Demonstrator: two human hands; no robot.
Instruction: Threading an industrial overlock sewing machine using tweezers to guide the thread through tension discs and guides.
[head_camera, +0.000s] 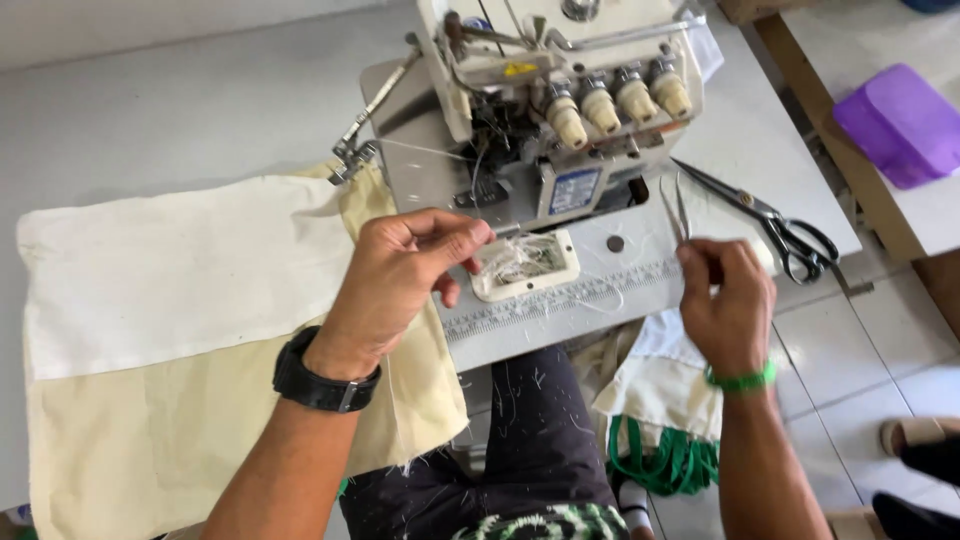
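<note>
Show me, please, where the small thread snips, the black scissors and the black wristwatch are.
thread snips (678, 208), head view, on the thin blades.
black scissors (770, 222), head view, near the pivot.
black wristwatch (318, 388), head view, on the strap.

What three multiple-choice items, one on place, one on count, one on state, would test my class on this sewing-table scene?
1. Where do the large black-handled scissors lie?
A. on the table right of the overlock machine
B. on the cream fabric
C. on the floor

2. How many cream tension knobs stand in a row on the machine's front?
A. two
B. four
C. six

3. What does the right hand hold?
A. nothing
B. a purple box
C. small thread snips, tips pointing up

Answers: 1 A, they rest on the table beside the machine. 2 B, four knobs show side by side. 3 C, thin metal blades rise from the fingers; the left hand pinches near the needle area.
</note>
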